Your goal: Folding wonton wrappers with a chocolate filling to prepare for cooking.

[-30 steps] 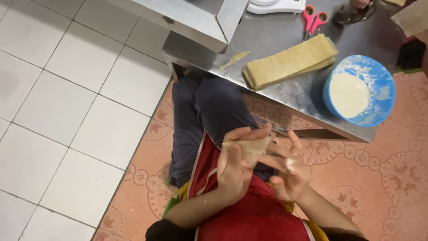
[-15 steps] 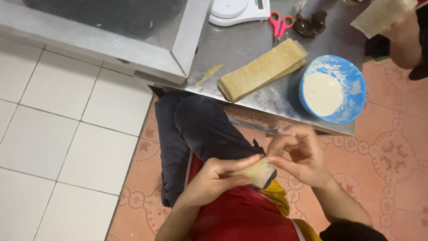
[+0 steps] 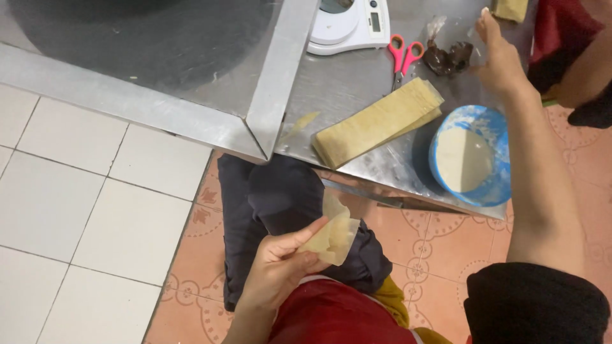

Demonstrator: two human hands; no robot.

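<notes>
Left hand (image 3: 280, 267) grip pinches folded wrapper (image 3: 331, 237) over lap; right hand (image 3: 503, 57) open, empty, reaching over table (image 3: 357, 83) toward dark filling (image 3: 448, 58); loose pinch, wrapper could unfold or tear

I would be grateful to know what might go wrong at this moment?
The left hand pinches a thin folded wrapper over the lap, so it may unfold or drop. The right hand reaches above the blue bowl of white paste at the metal table's edge; the forearm could knock it off.
</notes>
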